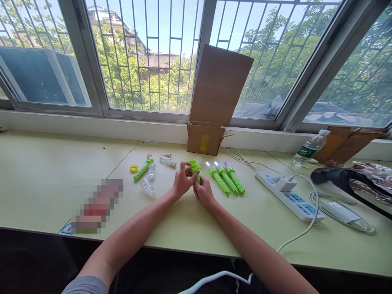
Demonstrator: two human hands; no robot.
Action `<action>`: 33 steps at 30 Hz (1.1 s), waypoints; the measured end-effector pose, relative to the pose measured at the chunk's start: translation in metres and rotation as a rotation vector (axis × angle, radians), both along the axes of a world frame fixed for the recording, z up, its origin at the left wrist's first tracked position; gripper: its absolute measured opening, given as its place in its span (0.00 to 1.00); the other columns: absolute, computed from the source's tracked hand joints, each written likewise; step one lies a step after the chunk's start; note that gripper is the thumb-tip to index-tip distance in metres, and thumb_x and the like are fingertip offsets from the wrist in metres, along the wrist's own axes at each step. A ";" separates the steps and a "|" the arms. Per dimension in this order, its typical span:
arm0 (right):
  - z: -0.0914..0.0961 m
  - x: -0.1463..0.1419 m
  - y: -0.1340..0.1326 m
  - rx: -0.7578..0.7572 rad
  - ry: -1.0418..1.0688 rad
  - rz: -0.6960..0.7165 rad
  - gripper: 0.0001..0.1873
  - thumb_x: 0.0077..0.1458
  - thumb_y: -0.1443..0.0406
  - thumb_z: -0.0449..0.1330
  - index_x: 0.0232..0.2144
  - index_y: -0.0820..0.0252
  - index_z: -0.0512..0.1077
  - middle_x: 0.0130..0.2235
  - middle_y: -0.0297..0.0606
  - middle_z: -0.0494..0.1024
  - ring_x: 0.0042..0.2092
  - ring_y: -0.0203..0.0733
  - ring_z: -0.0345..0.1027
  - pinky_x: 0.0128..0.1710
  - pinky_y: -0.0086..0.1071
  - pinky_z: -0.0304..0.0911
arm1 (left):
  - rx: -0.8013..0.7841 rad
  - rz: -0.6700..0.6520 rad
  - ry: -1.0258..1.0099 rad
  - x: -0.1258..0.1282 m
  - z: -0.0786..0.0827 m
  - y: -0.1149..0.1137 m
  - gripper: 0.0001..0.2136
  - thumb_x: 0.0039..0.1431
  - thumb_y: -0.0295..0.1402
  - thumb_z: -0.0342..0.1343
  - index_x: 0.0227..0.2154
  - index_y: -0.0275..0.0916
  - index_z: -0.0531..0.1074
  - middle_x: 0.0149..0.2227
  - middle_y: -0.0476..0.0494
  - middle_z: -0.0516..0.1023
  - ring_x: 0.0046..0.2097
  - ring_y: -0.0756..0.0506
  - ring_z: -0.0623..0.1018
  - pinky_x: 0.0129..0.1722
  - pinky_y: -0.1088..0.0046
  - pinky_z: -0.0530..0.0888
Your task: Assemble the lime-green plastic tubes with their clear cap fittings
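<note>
And we're right in the middle of it: one green stick [194, 165] sits up in our two hands, just above the surface [183, 232] and in front of the box [203, 141]. Our left hand [183, 179] has its fingers closed around the upper part, our right hand [203, 191] has its fingers wrapped on the lower end, so both are gripping the same piece. One clear piece [199, 159] shows just behind it, and we can't tell whether the two are joined. Over on the right, three sticks [226, 177] lie side by side, each with a clear tip, all pointing away from us. To the left we count one more, a lone stick [143, 170] with a clear tip, making five sticks in all. Beside that one, a single yellow ring [134, 168], then one clear cap [152, 170] right next to it and one clear cone [148, 188] lying nearer to us. Two clear tubes [168, 161] lie close together further back. Out to the far right, we've got one power strip [289, 198] with one white plug [286, 184] on it, and one bottle [310, 148] leaning behind.
</note>
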State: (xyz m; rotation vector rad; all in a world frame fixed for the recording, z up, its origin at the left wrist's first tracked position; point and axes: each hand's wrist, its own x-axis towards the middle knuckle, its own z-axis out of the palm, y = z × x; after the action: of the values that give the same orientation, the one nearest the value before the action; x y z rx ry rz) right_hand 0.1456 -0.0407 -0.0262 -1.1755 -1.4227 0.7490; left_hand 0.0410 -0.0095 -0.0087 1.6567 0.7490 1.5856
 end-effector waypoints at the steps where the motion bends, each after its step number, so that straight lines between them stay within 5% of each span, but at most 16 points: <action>1: 0.000 0.000 0.000 0.012 -0.043 -0.025 0.14 0.51 0.53 0.56 0.29 0.58 0.69 0.16 0.27 0.63 0.17 0.34 0.54 0.18 0.29 0.51 | 0.006 0.013 -0.004 -0.001 0.000 0.000 0.21 0.49 0.42 0.64 0.38 0.42 0.58 0.31 0.48 0.79 0.30 0.48 0.80 0.31 0.71 0.78; 7: 0.002 -0.002 0.001 0.097 -0.275 -0.223 0.10 0.50 0.57 0.56 0.31 0.57 0.69 0.27 0.35 0.74 0.28 0.40 0.63 0.29 0.31 0.57 | 0.028 0.067 0.004 -0.003 -0.001 0.002 0.21 0.49 0.42 0.64 0.38 0.42 0.58 0.31 0.48 0.80 0.31 0.47 0.80 0.30 0.72 0.77; 16: -0.002 0.003 0.006 0.022 -0.119 -0.131 0.10 0.47 0.58 0.58 0.24 0.58 0.70 0.21 0.33 0.70 0.29 0.42 0.64 0.29 0.32 0.60 | -0.036 -0.028 0.005 -0.003 -0.001 0.003 0.23 0.47 0.42 0.65 0.39 0.42 0.58 0.28 0.49 0.79 0.27 0.48 0.79 0.26 0.74 0.76; 33: 0.000 0.004 0.001 0.028 0.026 -0.084 0.18 0.48 0.52 0.57 0.29 0.62 0.75 0.19 0.34 0.68 0.26 0.41 0.63 0.25 0.30 0.57 | -0.022 -0.038 0.063 0.001 0.000 0.003 0.23 0.48 0.42 0.65 0.40 0.42 0.58 0.26 0.49 0.79 0.27 0.46 0.80 0.27 0.73 0.76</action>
State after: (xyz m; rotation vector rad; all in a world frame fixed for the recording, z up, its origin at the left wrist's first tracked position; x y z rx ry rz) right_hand 0.1492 -0.0395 -0.0264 -1.1921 -1.3503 0.6811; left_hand 0.0415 -0.0067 -0.0090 1.7023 0.7593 1.4997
